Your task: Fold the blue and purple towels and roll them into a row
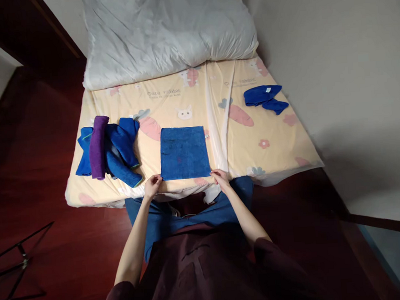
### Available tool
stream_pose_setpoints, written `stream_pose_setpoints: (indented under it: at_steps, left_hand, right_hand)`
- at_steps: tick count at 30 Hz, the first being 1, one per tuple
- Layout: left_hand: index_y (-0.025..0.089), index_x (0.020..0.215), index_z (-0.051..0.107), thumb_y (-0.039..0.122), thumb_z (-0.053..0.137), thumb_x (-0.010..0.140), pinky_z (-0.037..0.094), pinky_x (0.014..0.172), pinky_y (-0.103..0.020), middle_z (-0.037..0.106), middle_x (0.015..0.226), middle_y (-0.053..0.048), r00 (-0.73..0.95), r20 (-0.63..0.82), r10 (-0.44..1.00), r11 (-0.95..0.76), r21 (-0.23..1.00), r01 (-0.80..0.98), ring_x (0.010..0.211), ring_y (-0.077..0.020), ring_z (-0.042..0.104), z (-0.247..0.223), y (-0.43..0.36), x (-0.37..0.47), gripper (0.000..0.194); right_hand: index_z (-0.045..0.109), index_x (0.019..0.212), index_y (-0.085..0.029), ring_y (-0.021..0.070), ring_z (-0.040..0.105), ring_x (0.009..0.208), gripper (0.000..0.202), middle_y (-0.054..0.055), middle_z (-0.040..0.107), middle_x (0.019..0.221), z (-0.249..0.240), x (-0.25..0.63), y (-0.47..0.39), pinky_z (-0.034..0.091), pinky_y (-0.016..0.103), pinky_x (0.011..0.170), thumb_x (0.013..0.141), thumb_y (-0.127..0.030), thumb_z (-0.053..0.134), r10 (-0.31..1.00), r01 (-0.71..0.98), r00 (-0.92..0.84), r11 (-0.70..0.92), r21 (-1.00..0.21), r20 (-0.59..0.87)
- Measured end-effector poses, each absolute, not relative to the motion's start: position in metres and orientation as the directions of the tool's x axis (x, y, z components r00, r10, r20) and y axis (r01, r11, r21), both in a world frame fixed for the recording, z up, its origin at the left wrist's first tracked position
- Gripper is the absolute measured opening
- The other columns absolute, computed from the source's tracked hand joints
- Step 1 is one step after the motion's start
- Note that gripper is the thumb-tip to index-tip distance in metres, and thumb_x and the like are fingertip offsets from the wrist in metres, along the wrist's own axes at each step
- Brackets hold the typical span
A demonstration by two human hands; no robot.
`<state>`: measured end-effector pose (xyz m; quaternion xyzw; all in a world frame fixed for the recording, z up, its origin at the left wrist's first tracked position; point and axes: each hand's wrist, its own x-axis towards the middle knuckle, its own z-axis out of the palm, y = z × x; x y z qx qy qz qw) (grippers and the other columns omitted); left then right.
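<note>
A blue towel (183, 152) lies spread flat and square on the bed (274, 140), near its front edge. My left hand (152, 186) pinches the towel's near left corner. My right hand (220, 178) pinches its near right corner. Both arms reach forward from my lap.
A heap of blue cloths with a purple rolled towel (98, 147) lies at the left of the bed. A small crumpled blue cloth (264, 98) sits at the far right. A white pillow (167, 31) fills the head end. A wall runs along the right; dark wooden floor lies left.
</note>
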<state>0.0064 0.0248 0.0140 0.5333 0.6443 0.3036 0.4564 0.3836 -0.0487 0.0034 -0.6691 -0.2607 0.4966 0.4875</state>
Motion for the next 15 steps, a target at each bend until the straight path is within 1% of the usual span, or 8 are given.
stream_pose_setpoints:
  at_steps: [2,4,6,9,12,15]
  left_hand:
    - [0.018,0.092,0.073,0.059,0.07,0.077,0.057,0.073,-0.034,0.075,0.082,-0.008,0.011,-0.279,0.96,0.25,0.875,0.414,0.077,-0.0234,0.069,0.0129,0.0264,0.0042,0.043]
    - [0.018,0.09,0.073,0.06,0.068,0.077,0.057,0.076,-0.036,0.075,0.083,-0.009,0.023,-0.277,0.961,0.238,0.864,0.443,0.077,-0.0239,0.069,0.0118,0.0271,0.0021,0.045]
    - [0.018,0.085,0.073,0.06,0.067,0.078,0.057,0.081,-0.037,0.076,0.088,-0.01,0.011,-0.243,0.97,0.207,0.846,0.492,0.081,-0.0248,0.07,0.0108,0.0271,-0.0001,0.043]
    - [0.019,0.08,0.072,0.054,0.067,0.078,0.056,0.089,-0.04,0.076,0.093,-0.011,-0.003,-0.187,0.982,0.154,0.801,0.579,0.09,-0.027,0.07,0.01,0.0263,-0.0029,0.035]
    - [0.02,0.078,0.072,0.048,0.065,0.079,0.055,0.093,-0.043,0.075,0.092,-0.012,0.02,-0.174,0.985,0.118,0.748,0.653,0.094,-0.0292,0.07,0.0106,0.0248,-0.0043,0.029]
    - [0.019,0.078,0.072,0.049,0.063,0.081,0.054,0.094,-0.043,0.074,0.092,-0.012,0.059,-0.169,0.984,0.081,0.718,0.691,0.094,-0.0299,0.069,0.0128,0.0227,-0.0042,0.031]
  right_hand:
    - [0.072,0.087,-0.019,0.0068,0.04,0.041,0.048,-0.001,0.069,0.067,0.0056,0.3838,-0.0479,0.029,0.023,0.039,0.059,-0.057,0.084,0.828,-0.143,0.37,-0.398,-0.906,-0.422]
    - [0.075,0.095,-0.018,0.0066,0.043,0.044,0.055,0.004,0.075,0.082,0.0076,0.3842,-0.0479,0.032,0.024,0.04,0.058,-0.058,0.086,0.829,-0.135,0.366,-0.403,-0.905,-0.423]
    - [0.077,0.096,-0.017,0.0072,0.045,0.047,0.057,0.007,0.078,0.089,0.0087,0.3848,-0.0489,0.034,0.024,0.042,0.057,-0.057,0.086,0.829,-0.122,0.366,-0.408,-0.905,-0.423]
    - [0.077,0.095,-0.016,0.0083,0.048,0.05,0.057,0.01,0.079,0.094,0.0087,0.3858,-0.0518,0.034,0.024,0.042,0.055,-0.055,0.087,0.814,-0.131,0.387,-0.416,-0.9,-0.433]
    - [0.077,0.099,-0.015,0.01,0.053,0.054,0.059,0.013,0.08,0.102,0.0081,0.3864,-0.0549,0.035,0.022,0.041,0.055,-0.053,0.089,0.799,-0.141,0.393,-0.437,-0.888,-0.456]
    - [0.077,0.101,-0.015,0.0143,0.061,0.062,0.06,0.015,0.08,0.107,0.0075,0.3869,-0.0572,0.036,0.021,0.04,0.057,-0.054,0.088,0.797,-0.102,0.392,-0.459,-0.883,-0.46]
